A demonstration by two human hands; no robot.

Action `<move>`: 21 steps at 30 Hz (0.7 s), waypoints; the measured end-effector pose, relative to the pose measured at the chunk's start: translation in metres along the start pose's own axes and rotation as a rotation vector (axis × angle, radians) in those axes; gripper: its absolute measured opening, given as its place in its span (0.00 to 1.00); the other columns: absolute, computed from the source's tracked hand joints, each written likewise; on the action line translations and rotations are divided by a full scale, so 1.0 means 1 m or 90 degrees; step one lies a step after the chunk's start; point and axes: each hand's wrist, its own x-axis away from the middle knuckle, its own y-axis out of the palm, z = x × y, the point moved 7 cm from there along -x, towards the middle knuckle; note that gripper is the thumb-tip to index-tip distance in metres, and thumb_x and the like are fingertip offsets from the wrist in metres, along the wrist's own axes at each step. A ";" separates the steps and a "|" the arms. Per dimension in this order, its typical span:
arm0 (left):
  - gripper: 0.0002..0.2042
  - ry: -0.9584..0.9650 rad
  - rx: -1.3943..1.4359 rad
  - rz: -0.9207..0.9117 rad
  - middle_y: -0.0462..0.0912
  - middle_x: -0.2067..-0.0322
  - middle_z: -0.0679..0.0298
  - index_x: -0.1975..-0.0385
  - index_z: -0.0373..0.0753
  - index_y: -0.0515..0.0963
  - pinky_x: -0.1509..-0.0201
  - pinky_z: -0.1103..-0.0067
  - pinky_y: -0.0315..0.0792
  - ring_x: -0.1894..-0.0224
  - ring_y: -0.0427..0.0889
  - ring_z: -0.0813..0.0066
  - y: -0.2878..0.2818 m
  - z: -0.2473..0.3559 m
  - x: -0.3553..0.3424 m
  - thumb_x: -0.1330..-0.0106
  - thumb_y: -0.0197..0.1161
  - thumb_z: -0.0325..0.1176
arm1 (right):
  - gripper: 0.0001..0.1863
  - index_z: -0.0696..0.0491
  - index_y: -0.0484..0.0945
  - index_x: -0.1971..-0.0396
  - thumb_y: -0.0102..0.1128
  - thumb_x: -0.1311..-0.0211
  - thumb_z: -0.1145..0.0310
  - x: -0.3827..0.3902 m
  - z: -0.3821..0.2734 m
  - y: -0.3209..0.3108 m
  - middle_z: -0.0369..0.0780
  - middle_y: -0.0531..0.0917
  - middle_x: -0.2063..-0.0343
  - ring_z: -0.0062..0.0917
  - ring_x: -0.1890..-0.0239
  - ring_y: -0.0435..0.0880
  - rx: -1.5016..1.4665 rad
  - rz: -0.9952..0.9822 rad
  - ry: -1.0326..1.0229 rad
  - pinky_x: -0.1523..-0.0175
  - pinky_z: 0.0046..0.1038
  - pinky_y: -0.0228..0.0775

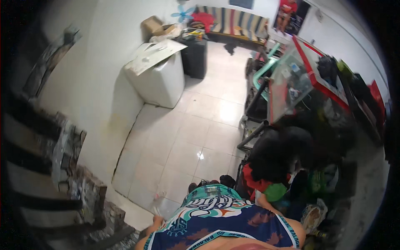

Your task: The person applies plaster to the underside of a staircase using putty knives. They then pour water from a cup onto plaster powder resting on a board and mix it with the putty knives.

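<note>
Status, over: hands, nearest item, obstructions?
Left hand low at side, grip unclear. Right hand beside green item, contact unclear. Clutter crowds the right side.

The person wears a sleeveless top (258, 223), cut like a sports jersey. Its main cloth is dark navy blue, with brownish-red patches of irregular shape on the right side and near the neck. Across the front there is large white lettering (216, 203) in a curling script, and close to it some small orange shapes. On the left side one sees a teal line drawing (178, 230). The lower part turns to green-teal. The neckline and both armholes have a teal trim (287, 229) with small printed letters. The left hand (158, 220) and the right hand (261, 198) are bare.
</note>
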 end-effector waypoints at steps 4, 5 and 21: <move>0.20 -0.055 -0.046 -0.054 0.81 0.65 0.46 0.60 0.32 0.78 0.53 0.66 0.74 0.59 0.81 0.52 0.016 -0.013 -0.007 0.52 0.65 0.36 | 0.24 0.41 0.68 0.41 0.48 0.40 0.63 -0.024 -0.003 -0.006 0.48 0.82 0.66 0.40 0.63 0.82 -0.183 -0.024 0.137 0.57 0.38 0.72; 0.20 -0.051 -0.049 -0.044 0.81 0.65 0.46 0.60 0.32 0.78 0.53 0.66 0.74 0.59 0.81 0.52 0.013 -0.002 -0.019 0.52 0.65 0.36 | 0.24 0.41 0.68 0.41 0.48 0.40 0.63 -0.030 -0.009 -0.010 0.48 0.82 0.66 0.40 0.63 0.82 -0.200 -0.012 0.147 0.57 0.38 0.72; 0.13 0.299 0.111 0.258 0.79 0.69 0.40 0.68 0.30 0.76 0.58 0.62 0.72 0.62 0.79 0.41 -0.123 0.275 -0.060 0.53 0.54 0.30 | 0.26 0.44 0.71 0.44 0.53 0.40 0.49 -0.102 -0.031 -0.026 0.50 0.77 0.51 0.48 0.51 0.76 -0.273 0.145 0.072 0.46 0.37 0.65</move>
